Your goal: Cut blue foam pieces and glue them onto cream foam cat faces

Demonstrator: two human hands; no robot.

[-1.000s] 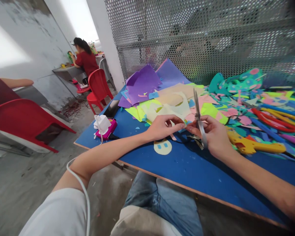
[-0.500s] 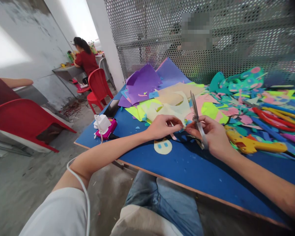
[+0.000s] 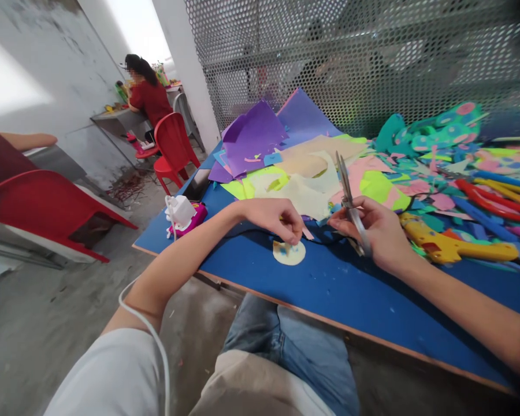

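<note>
My left hand (image 3: 274,217) reaches over a round cream cutout (image 3: 291,257) lying flat on the blue table. Its thumb and fingers are pinched at the upper part of the disc, partly covering the light-blue shapes on it. Whatever sits between those fingertips is too small or hidden to name. To the right, a pair of scissors (image 3: 359,226) rests in my right hand (image 3: 383,236), blades close together and pointing up and away. The thumb and index finger of that hand come together beside the handles, just over the dark cable.
Purple sheets (image 3: 253,136), cream sheets (image 3: 314,188) and yellow-green scraps lie behind. A yellow glue gun (image 3: 455,242) and red-handled pliers (image 3: 494,202) are at right among scraps. A white charger (image 3: 179,211) stands at left. Another person (image 3: 151,98) sits further off.
My left hand has moved from beside my right hand, leftward and down onto the cream disc. My right hand keeps the scissors. The view has shifted slightly.
</note>
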